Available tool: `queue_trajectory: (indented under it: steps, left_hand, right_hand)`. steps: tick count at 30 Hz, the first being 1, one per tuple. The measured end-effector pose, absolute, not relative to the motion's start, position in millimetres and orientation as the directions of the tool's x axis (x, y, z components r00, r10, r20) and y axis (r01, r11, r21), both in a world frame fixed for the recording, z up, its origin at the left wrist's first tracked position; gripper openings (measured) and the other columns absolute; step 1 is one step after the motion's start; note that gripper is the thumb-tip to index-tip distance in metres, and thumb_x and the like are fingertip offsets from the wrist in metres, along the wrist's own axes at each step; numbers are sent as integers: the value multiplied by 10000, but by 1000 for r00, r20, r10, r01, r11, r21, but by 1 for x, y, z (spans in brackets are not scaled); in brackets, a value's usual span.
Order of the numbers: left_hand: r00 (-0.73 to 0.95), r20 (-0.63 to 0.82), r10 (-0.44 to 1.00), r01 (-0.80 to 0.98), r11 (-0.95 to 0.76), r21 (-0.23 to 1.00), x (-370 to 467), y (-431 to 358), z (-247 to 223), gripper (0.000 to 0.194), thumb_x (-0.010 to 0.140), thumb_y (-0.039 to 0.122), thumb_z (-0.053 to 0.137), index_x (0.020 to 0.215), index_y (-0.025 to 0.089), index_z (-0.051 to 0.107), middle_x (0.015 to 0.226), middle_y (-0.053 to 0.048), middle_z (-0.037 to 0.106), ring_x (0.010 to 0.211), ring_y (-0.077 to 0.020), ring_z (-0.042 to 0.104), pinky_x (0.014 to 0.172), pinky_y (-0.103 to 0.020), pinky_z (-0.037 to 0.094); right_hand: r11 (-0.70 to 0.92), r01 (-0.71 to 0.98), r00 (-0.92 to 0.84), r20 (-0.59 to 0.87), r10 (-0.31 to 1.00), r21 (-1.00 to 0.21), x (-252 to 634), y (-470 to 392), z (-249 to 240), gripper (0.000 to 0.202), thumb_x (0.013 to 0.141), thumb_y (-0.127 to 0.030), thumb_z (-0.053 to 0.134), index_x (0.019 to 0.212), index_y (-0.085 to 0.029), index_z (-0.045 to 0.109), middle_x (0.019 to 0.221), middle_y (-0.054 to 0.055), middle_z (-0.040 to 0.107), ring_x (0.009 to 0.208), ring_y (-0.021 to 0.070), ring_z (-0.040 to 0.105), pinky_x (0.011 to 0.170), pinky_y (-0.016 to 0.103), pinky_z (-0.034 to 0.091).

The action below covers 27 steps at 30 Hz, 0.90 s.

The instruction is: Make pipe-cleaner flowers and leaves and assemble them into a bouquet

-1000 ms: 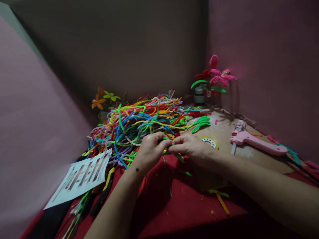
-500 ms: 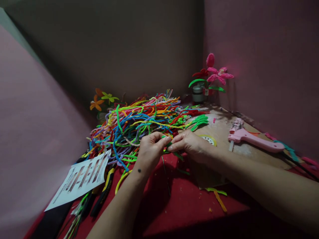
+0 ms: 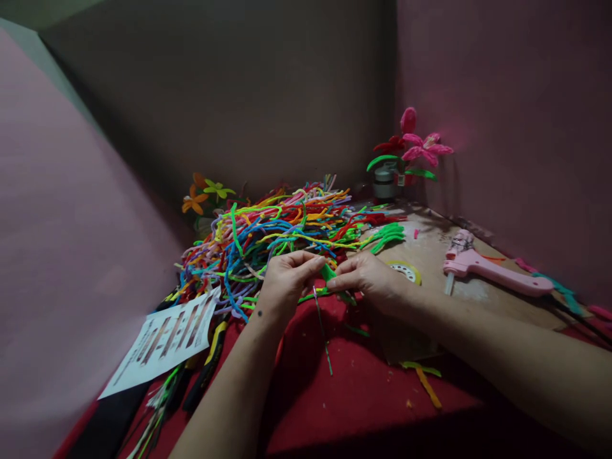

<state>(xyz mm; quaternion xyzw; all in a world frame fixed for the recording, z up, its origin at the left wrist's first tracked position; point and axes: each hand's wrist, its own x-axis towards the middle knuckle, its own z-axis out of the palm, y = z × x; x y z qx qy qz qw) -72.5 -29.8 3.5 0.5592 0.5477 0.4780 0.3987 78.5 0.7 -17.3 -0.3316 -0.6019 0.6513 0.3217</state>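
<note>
My left hand [image 3: 292, 275] and my right hand [image 3: 359, 275] meet near the middle, in front of a heap of colourful pipe cleaners [image 3: 268, 229]. Between their fingertips is a green pipe cleaner [image 3: 327, 272], pinched from both sides. Part of it is hidden behind the right fingers. A thin green wire stem [image 3: 323, 331] hangs just below, over the red cloth; whether it joins the pinched piece I cannot tell. Beyond my right hand lies a yellow roll of tape [image 3: 406, 273], partly covered by the wrist.
A pink glue gun [image 3: 497, 271] rests on a cardboard sheet [image 3: 430, 248] at right. Pink fuzzy flowers [image 3: 425, 150] stand at the back, orange and yellow ones [image 3: 194, 203] at back left. A printed paper [image 3: 167, 341] and yellow-black handled pliers [image 3: 210, 363] lie left on red cloth [image 3: 344, 408].
The view has shifted slightly, moving the scene a little right. My fingertips have drawn slightly apart, so more of the green pipe cleaner shows. The hanging stem is now plainer to see.
</note>
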Motion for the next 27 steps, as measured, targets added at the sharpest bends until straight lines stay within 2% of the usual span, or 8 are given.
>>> queue_trajectory:
  steps: [6, 8, 11, 13, 16, 20, 22, 27]
  left_hand:
    - [-189, 550, 813, 742, -250, 623, -54, -35, -2, 142, 724, 227, 546, 609, 152, 586, 620, -12, 549, 605, -111, 467, 579, -233, 353]
    - [-199, 451, 870, 671, -215, 710, -54, -35, 0, 166, 732, 273, 546, 627, 152, 590, 586, 0, 528, 558, -101, 449, 544, -226, 346]
    - [-127, 77, 989, 397, -20, 918, -60, -34, 6, 253, 719, 395, 568, 670, 148, 590, 472, 47, 432, 412, -68, 344, 423, -206, 261]
    - [-61, -24, 998, 320, 43, 946, -63, -33, 8, 273, 681, 410, 611, 659, 140, 582, 457, 57, 410, 394, -57, 314, 409, -200, 232]
    - [-40, 102, 994, 453, -73, 889, -60, -35, 4, 208, 677, 332, 622, 616, 137, 585, 505, 28, 468, 460, -79, 385, 462, -211, 291]
    - [16, 494, 869, 780, -320, 538, -52, -40, -6, 145, 736, 235, 552, 609, 169, 579, 633, -18, 547, 611, -128, 477, 599, -240, 350]
    - [67, 574, 816, 824, -369, 429, -51, -41, -7, 150, 752, 211, 531, 610, 178, 568, 652, -24, 552, 631, -132, 486, 627, -243, 353]
    - [-46, 381, 924, 666, -256, 701, -58, -37, 2, 150, 726, 255, 566, 613, 159, 591, 599, -3, 556, 570, -114, 473, 556, -223, 356]
  right_hand:
    - [-8, -12, -563, 0, 826, -1000, 77, 3, -22, 194, 567, -213, 641, 426, -140, 529, 376, -39, 454, 384, 59, 338, 421, 239, 223]
    - [-3, -1, -552, -2, 834, -1000, 78, 3, -22, 188, 565, -207, 639, 426, -138, 532, 371, -40, 444, 392, 59, 336, 429, 239, 223]
    - [-7, 5, -538, -9, 843, -1000, 78, 3, -23, 179, 571, -202, 625, 431, -141, 532, 375, -43, 443, 390, 58, 324, 427, 240, 213]
    - [-16, -21, -544, -2, 839, -1000, 78, 4, -24, 150, 568, -192, 616, 445, -141, 546, 389, -46, 447, 392, 56, 315, 428, 240, 209]
    - [-37, -56, -550, 0, 835, -998, 76, 5, -28, 86, 549, -169, 610, 474, -132, 587, 406, -43, 456, 408, 59, 325, 442, 240, 225]
    - [-77, -86, -564, -15, 826, -993, 75, 8, -33, 78, 532, -144, 610, 461, -124, 588, 407, -35, 470, 419, 64, 344, 454, 237, 251]
    - [-89, -102, -570, -15, 821, -991, 75, 9, -34, 84, 535, -146, 624, 464, -122, 585, 413, -36, 478, 421, 62, 348, 454, 233, 258]
    - [-114, -157, -634, 12, 773, -981, 78, 8, -30, 149, 577, -222, 674, 506, -118, 594, 450, -24, 515, 436, 68, 398, 476, 235, 285]
